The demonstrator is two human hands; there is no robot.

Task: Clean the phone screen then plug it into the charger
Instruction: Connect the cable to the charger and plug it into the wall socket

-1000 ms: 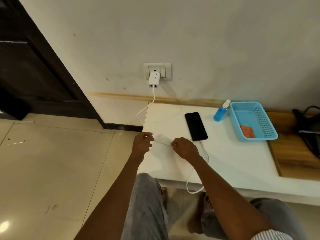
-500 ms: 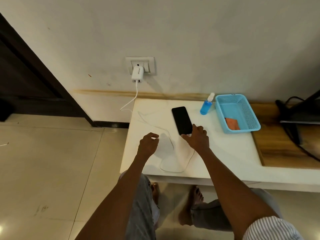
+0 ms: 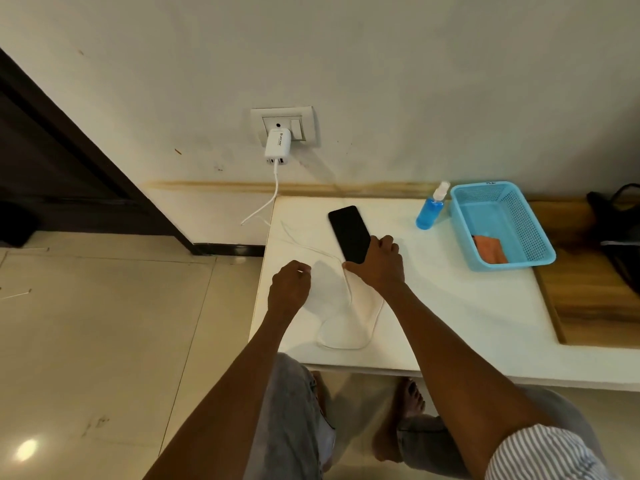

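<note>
Head view shows your right hand (image 3: pixel 379 263) with its fingers curled round the near end of the phone (image 3: pixel 349 233), which lies screen up on the white tabletop (image 3: pixel 450 306). Your left hand (image 3: pixel 289 287) hovers beside it, fingers loosely curled on nothing. White cable (image 3: pixel 346 296) loops between your hands up to the charger (image 3: pixel 277 147) in the wall socket.

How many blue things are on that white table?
2. A blue spray bottle stands at the table's far side, and a blue basket sits just right of it, holding an orange cloth. Nothing seems hidden.
</note>
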